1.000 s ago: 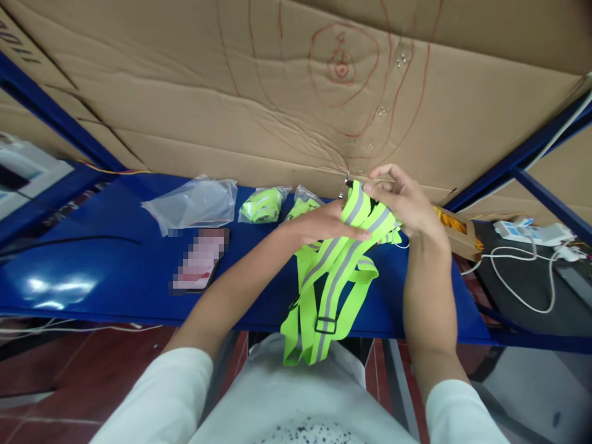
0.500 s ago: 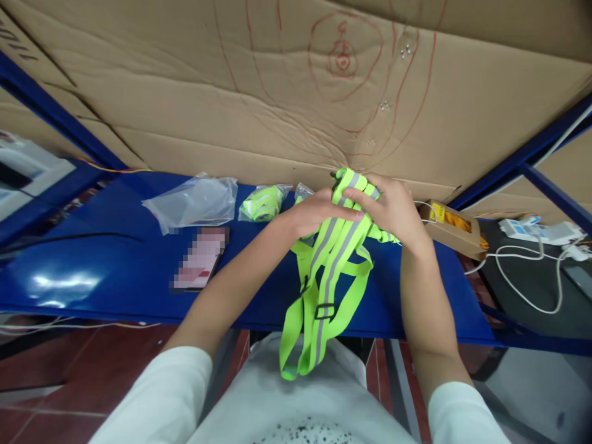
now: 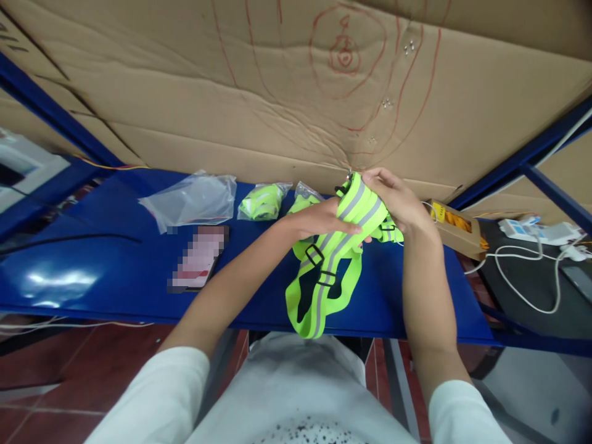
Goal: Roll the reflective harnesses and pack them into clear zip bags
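A neon yellow-green strap with a grey reflective stripe (image 3: 322, 296) hangs in loops over the front of the blue table, with black buckles on it. My left hand (image 3: 319, 221) is closed round the bundled part, its thumb across the front. At the top right of the bundle, my right hand (image 3: 395, 196) grips the folded bands, fingers bent behind them. More green strap with a black buckle (image 3: 387, 229) lies below my right hand. A bagged green bundle (image 3: 263, 202) rests left of my hands, and another bag (image 3: 306, 192) is partly hidden behind my left hand.
On the blue table (image 3: 115, 259) lie a clear plastic bag (image 3: 192, 198) and a phone with a blurred screen (image 3: 200, 258). A cardboard box with orange contents (image 3: 456, 229) and white cables with a power strip (image 3: 539, 231) are at right. Cardboard (image 3: 185, 80) stands behind.
The hanging loops have risen and shortened. The bundle at my hands is wider, with more bands side by side, and my right hand has shifted slightly right.
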Demonstrator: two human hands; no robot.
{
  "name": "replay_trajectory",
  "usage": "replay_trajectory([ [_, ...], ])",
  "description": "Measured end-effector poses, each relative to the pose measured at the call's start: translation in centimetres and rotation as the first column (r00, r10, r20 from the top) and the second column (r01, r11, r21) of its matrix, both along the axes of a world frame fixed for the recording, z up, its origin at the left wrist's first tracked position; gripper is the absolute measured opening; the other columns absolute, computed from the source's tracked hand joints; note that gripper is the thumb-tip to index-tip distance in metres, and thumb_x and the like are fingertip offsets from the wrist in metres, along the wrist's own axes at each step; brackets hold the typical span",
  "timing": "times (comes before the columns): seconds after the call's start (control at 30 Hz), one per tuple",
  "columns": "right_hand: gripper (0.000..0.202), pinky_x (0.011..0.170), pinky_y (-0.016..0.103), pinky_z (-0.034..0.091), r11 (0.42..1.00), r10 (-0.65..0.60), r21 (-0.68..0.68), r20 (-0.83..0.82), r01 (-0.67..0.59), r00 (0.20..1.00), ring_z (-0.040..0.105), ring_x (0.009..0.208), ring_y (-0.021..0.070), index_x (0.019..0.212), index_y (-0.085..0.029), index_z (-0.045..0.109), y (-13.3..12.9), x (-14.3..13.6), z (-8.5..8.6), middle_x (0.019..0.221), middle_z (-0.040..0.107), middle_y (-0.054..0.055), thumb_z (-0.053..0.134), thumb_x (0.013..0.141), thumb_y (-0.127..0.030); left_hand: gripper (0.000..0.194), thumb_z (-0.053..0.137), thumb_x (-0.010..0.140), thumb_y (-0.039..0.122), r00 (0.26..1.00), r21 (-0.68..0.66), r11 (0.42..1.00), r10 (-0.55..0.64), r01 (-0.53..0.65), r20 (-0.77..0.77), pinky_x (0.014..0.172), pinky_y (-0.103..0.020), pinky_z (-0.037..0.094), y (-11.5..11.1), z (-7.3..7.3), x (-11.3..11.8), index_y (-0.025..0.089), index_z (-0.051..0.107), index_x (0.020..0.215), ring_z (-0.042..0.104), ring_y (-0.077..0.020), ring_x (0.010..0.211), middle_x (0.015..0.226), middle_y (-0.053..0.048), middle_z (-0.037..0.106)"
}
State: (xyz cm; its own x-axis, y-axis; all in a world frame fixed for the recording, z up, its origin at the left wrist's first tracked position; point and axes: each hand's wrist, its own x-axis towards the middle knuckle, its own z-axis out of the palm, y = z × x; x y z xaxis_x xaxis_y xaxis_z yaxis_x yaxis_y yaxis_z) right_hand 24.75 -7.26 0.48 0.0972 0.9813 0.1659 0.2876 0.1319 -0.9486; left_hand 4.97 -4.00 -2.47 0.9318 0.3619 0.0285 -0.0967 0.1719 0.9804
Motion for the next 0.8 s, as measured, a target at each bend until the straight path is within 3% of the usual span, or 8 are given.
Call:
replay_trajectory([
  [0.07,0.047,0.074,0.03,0.055,0.999,-0.008,0.042,0.163,0.002,0.987,0.068,0.086,0.0188,0.089,-0.023,0.073,0.2,0.2,-0.5,0.093,0.075,0.002,0.076,0.078,-0.068,0.036,0.088,0.077,0.031,1.0,0.013,1.0,0.018,-0.017,-0.007,0.092,-0.047,0.061,0.2,-0.1,0.0,0.016,0.075,0.108,0.078,-0.0304,0.098,0.102,-0.012,0.081],
  [0.17,0.055,0.068,0.031,0.055,0.986,0.164,-0.074,0.289,-0.148,0.943,0.067,0.08,0.0196,0.087,-0.021,0.074,-0.1,0.3,-0.6,0.09,0.075,0.004,0.059,0.089,-0.074,0.03,0.085,0.081,0.031,0.997,0.075,0.995,0.07,-0.068,-0.02,0.087,-0.043,0.062,0.7,-0.5,0.1,0.014,0.076,0.104,0.078,-0.0276,0.093,0.1,-0.012,0.081],
  [0.23,0.056,0.066,0.03,0.056,0.957,0.286,-0.141,0.304,-0.254,0.909,0.069,0.08,0.0195,0.102,-0.022,0.075,-0.4,0.0,-0.5,0.099,0.076,0.004,0.056,0.092,-0.073,0.029,0.084,0.082,0.031,0.993,0.12,0.986,0.115,-0.114,-0.001,0.087,-0.04,0.062,1.1,-0.7,0.2,0.013,0.076,0.103,0.078,-0.0259,0.092,0.099,-0.012,0.08],
  [0.3,0.054,0.061,0.029,0.057,0.949,0.313,-0.139,0.323,-0.282,0.893,0.069,0.074,0.0179,0.118,-0.025,0.072,-0.7,-0.5,-0.4,0.109,0.075,0.004,0.065,0.089,-0.069,0.03,0.086,0.081,0.03,0.99,0.124,0.982,0.141,-0.143,0.031,0.087,-0.038,0.061,1.4,-0.9,0.3,0.012,0.076,0.103,0.077,-0.0253,0.093,0.098,-0.012,0.08],
  [0.43,0.051,0.048,0.029,0.052,0.967,0.251,-0.119,0.29,-0.226,0.924,0.06,0.051,0.0132,0.12,-0.026,0.071,-0.6,-1.3,-0.7,0.091,0.074,0.001,0.073,0.085,-0.063,0.032,0.087,0.078,0.029,0.989,-0.058,0.989,0.141,-0.139,0.042,0.081,-0.039,0.063,1.9,-1.5,0.6,0.01,0.076,0.102,0.078,-0.0265,0.087,0.096,-0.014,0.08],
  [0.6,0.049,0.047,0.028,0.046,0.989,0.142,-0.007,0.281,-0.146,0.949,0.058,0.051,0.0131,0.119,-0.027,0.074,-0.5,-1.0,-0.6,0.086,0.075,0.001,0.074,0.085,-0.062,0.039,0.089,0.076,0.03,1.0,-0.299,0.954,-0.01,0.016,0.021,0.087,-0.043,0.064,2.0,-2.2,0.8,0.009,0.076,0.107,0.078,-0.0297,0.094,0.104,-0.019,0.08],
  [0.7,0.048,0.049,0.029,0.047,0.996,0.083,0.003,0.152,-0.084,0.985,0.06,0.054,0.0148,0.11,-0.025,0.076,-0.4,-0.7,-0.4,0.083,0.075,0.001,0.073,0.084,-0.066,0.044,0.089,0.078,0.03,0.995,-0.208,0.973,-0.095,0.096,0.012,0.094,-0.043,0.062,1.6,-2.0,0.5,0.011,0.075,0.115,0.078,-0.0275,0.098,0.106,-0.017,0.08],
  [0.8,0.047,0.061,0.033,0.054,1.0,0.026,-0.014,-0.02,-0.026,0.999,0.069,0.069,0.0205,0.099,-0.023,0.077,-0.1,-0.6,-0.2,0.088,0.077,0.004,0.077,0.08,-0.066,0.044,0.09,0.077,0.03,0.995,-0.05,0.994,-0.095,0.093,-0.03,0.096,-0.042,0.061,1.3,-1.5,0.0,0.012,0.076,0.115,0.078,-0.027,0.101,0.105,-0.016,0.08],
])
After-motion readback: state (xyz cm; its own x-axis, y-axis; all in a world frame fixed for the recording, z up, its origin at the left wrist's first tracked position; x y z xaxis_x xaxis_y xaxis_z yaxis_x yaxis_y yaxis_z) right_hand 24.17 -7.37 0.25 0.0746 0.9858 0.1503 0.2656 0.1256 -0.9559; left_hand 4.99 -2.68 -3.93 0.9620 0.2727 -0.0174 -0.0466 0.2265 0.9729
